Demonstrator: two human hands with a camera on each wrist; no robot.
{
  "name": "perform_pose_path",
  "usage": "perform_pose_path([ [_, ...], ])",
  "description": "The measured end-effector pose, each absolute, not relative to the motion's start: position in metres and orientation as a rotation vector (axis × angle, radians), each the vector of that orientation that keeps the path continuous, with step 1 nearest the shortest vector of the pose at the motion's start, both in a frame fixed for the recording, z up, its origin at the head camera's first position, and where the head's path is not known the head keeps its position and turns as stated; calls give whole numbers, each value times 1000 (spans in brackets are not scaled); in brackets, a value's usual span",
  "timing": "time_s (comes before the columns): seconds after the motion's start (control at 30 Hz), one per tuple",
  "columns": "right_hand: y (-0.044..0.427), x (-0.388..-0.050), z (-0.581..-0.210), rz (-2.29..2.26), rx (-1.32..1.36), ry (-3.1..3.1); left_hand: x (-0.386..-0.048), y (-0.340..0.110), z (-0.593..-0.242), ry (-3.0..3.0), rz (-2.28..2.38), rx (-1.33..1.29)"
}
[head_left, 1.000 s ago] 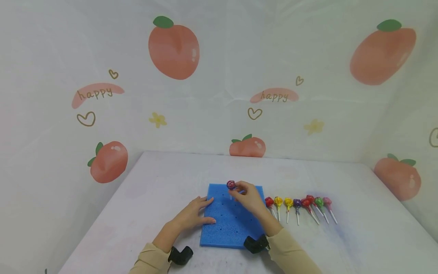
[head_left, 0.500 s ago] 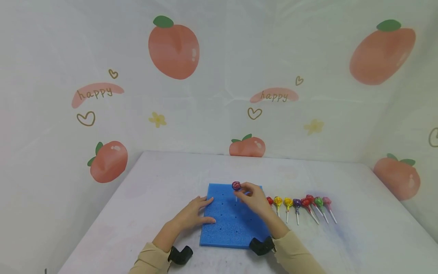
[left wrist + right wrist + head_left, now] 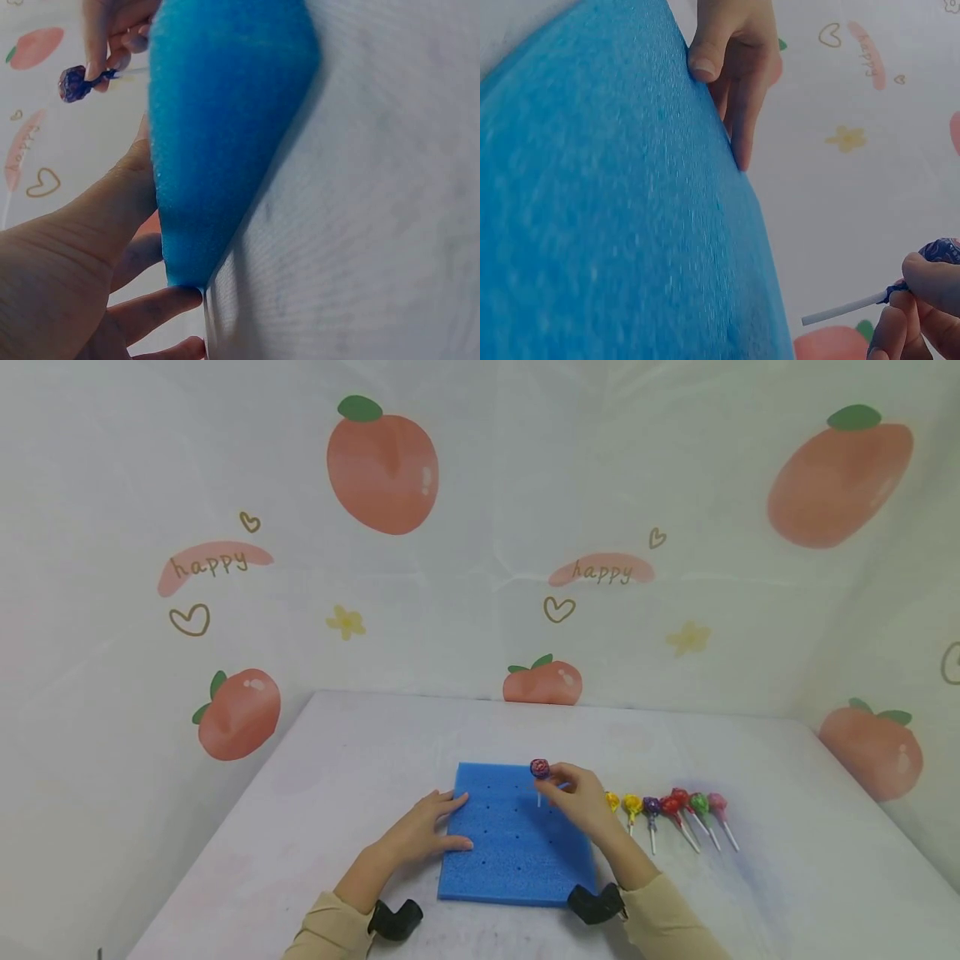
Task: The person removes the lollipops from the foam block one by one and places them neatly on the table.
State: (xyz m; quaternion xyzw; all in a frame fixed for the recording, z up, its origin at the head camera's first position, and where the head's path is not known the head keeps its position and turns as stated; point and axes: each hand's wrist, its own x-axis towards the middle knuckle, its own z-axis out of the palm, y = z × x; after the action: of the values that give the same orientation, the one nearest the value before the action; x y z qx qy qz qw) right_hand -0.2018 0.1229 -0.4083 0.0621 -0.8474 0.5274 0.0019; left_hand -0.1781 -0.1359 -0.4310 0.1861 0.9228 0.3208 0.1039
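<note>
A blue foam board (image 3: 502, 885) with small holes in its top lies flat on the table. My left hand (image 3: 422, 828) rests on its left edge, thumb and fingers extended over the rim. Above the board's far right part, my right hand (image 3: 579, 795) pinches a lollipop (image 3: 540, 768) in a dark purple-and-red wrapper just under its head. Its white stick (image 3: 844, 308) points down; in the right wrist view the stick's tip is apart from the foam. The left wrist view also shows this lollipop (image 3: 73, 84) above the foam surface.
To the right of the board lies a row of several lollipops, including a yellow one (image 3: 633, 804), a purple one (image 3: 651, 806), a green one (image 3: 699, 803) and a pink one (image 3: 717, 802). The right forearm partly hides the row's left end. A printed cloth backdrop (image 3: 450, 635) stands behind the table.
My right hand has moved to the right over the board, carrying the lollipop with it. It now covers the red lollipop at the row's left end. The left hand has stayed still.
</note>
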Motion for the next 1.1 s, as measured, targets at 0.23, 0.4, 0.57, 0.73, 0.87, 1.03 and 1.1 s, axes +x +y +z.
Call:
perform_pose_path([
  [0.23, 140, -199, -408, 1594, 149, -2664, -179, -136, -431, 2721, 947, 549],
  [0.4, 151, -197, -409, 1564, 119, -2684, -178, -136, -431, 2724, 947, 564],
  [0.57, 161, -196, -409, 1504, 69, -2719, -178, -136, -432, 2728, 944, 568],
  [0.73, 173, -194, -409, 1421, 47, -2748, -179, -136, -433, 2726, 947, 564],
  [0.87, 182, -193, -410, 1402, 21, -2759, -180, -136, -433, 2728, 940, 559],
  [1.03, 192, -192, -408, 1365, -16, -2791, -180, -136, -432, 2726, 944, 555],
  [1.1, 195, -191, -407, 1337, -26, -2797, -179, -136, -432, 2727, 946, 554],
])
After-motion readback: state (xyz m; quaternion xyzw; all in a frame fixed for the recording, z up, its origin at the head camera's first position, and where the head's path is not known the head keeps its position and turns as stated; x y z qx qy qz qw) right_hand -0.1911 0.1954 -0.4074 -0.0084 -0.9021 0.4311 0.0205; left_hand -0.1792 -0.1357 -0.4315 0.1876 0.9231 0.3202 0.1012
